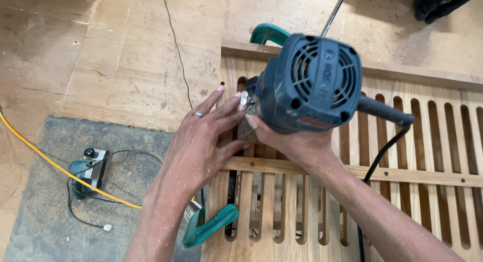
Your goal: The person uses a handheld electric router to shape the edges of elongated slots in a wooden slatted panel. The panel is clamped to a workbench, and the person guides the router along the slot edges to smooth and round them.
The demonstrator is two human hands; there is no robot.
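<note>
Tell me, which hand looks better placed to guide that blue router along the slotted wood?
Probably the right hand: it is wrapped around the blue router over the slotted wooden panel. The left hand only rests open-fingered beside its base.

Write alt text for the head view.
Two sawdust-flecked hands steady a blue corded router upright on a slotted wooden panel: the right hand grips its base, the left hand touches it with spread fingers. Teal clamps hold the panel's edge.
</note>
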